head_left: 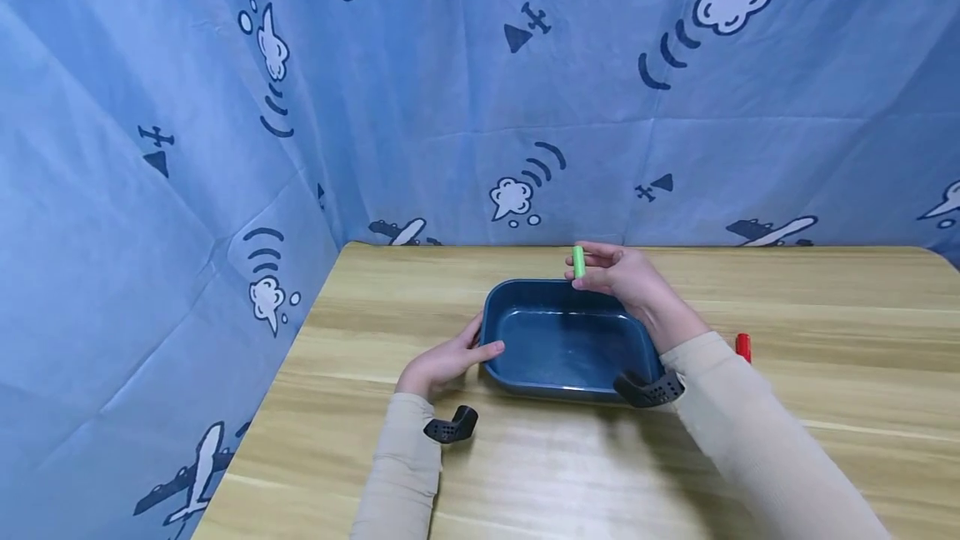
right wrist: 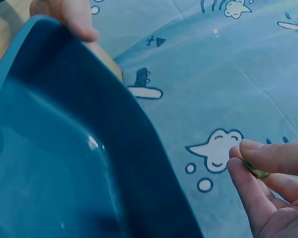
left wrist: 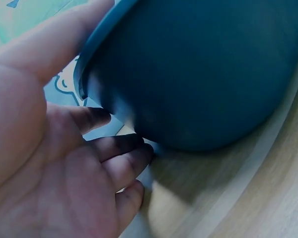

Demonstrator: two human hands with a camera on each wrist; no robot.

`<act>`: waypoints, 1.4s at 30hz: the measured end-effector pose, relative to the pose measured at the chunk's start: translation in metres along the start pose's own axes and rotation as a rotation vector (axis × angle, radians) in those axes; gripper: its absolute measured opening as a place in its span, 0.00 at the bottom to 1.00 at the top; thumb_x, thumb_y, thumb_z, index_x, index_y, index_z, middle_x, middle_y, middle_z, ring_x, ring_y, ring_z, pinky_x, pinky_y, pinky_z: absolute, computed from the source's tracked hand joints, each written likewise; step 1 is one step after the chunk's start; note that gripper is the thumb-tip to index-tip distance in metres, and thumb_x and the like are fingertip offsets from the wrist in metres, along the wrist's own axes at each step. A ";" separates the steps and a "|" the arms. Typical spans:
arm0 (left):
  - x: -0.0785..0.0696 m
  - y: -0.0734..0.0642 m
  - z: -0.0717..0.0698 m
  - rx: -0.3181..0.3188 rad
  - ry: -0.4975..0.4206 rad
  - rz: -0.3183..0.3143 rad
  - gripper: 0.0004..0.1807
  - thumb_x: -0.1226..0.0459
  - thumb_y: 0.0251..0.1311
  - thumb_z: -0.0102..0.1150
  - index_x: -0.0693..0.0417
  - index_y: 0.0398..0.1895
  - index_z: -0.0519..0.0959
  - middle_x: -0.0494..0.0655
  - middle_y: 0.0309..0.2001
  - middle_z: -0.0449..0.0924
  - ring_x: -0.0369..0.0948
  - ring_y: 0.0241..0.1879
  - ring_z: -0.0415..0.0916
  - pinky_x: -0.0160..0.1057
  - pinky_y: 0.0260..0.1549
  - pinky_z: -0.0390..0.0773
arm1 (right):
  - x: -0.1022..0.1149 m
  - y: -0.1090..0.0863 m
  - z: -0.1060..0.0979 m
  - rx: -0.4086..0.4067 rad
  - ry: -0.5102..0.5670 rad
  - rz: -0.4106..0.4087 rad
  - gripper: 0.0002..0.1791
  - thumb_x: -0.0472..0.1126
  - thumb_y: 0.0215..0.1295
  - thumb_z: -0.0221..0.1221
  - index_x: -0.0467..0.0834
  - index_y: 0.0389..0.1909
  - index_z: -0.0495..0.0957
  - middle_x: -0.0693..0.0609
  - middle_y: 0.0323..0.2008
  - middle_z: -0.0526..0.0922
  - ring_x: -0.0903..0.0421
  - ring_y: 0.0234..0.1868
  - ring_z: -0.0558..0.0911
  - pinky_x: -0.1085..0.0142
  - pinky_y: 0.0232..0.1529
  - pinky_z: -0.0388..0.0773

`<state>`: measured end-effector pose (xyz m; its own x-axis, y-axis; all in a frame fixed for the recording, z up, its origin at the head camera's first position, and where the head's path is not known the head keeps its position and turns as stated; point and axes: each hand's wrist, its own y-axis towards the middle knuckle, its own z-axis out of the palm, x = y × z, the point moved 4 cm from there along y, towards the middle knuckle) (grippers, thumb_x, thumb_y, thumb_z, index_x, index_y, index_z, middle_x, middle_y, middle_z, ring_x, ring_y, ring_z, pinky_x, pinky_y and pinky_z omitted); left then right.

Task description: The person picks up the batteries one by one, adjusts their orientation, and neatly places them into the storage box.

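A dark blue rectangular dish [head_left: 562, 348] with rounded corners stands on the table, and its floor shows bare in the head view. My left hand [head_left: 450, 358] grips its left end, thumb over the rim and the other fingers against the outer wall, as the left wrist view shows. Over the dish's far rim, my right hand [head_left: 611, 273] pinches a small green cylinder [head_left: 578, 262] upright between thumb and fingertips. Mostly covered by those fingers in the right wrist view, the green cylinder [right wrist: 256, 169] shows only a sliver.
To the right of the dish, a small red cylinder [head_left: 743, 347] lies on the wooden table [head_left: 847, 373], partly behind my right sleeve. A blue curtain [head_left: 420, 123] printed with planes and clouds hangs along the table's back and left sides. Each wrist bears a black camera mount [head_left: 452, 425].
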<state>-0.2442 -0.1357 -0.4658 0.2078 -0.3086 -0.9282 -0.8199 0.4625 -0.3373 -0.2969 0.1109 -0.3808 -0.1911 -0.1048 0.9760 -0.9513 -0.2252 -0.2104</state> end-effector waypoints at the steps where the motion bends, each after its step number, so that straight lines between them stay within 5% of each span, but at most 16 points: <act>1: 0.000 0.000 -0.001 -0.003 0.005 -0.001 0.41 0.52 0.64 0.52 0.36 0.73 0.39 0.47 0.73 0.39 0.47 0.70 0.37 0.55 0.65 0.43 | 0.000 0.001 0.003 0.001 0.003 0.006 0.37 0.26 0.56 0.60 0.37 0.67 0.59 0.35 0.59 0.69 0.57 0.44 0.82 0.68 0.45 0.77; 8: -0.001 0.003 0.003 0.007 0.030 0.008 0.41 0.50 0.64 0.51 0.36 0.73 0.40 0.47 0.73 0.39 0.47 0.70 0.36 0.56 0.65 0.43 | -0.001 0.009 0.015 0.013 -0.011 0.007 0.36 0.26 0.56 0.60 0.37 0.67 0.60 0.35 0.57 0.71 0.49 0.50 0.79 0.65 0.45 0.77; 29: -0.001 0.003 0.004 -0.008 0.081 -0.061 0.42 0.38 0.62 0.41 0.36 0.73 0.37 0.46 0.73 0.37 0.51 0.70 0.34 0.65 0.61 0.43 | -0.016 0.012 0.036 0.082 0.009 0.073 0.36 0.26 0.56 0.60 0.35 0.66 0.58 0.33 0.55 0.72 0.53 0.44 0.82 0.63 0.47 0.76; 42: 0.004 -0.002 0.004 -0.003 0.061 -0.029 0.44 0.38 0.61 0.43 0.38 0.73 0.37 0.47 0.73 0.37 0.49 0.70 0.35 0.61 0.62 0.44 | -0.024 0.018 0.054 0.088 -0.076 0.115 0.35 0.24 0.50 0.64 0.33 0.60 0.62 0.41 0.39 0.75 0.55 0.31 0.82 0.60 0.40 0.80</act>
<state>-0.2392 -0.1343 -0.4695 0.1981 -0.3722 -0.9068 -0.8157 0.4503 -0.3631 -0.2967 0.0566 -0.4113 -0.2759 -0.2067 0.9387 -0.8986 -0.2912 -0.3282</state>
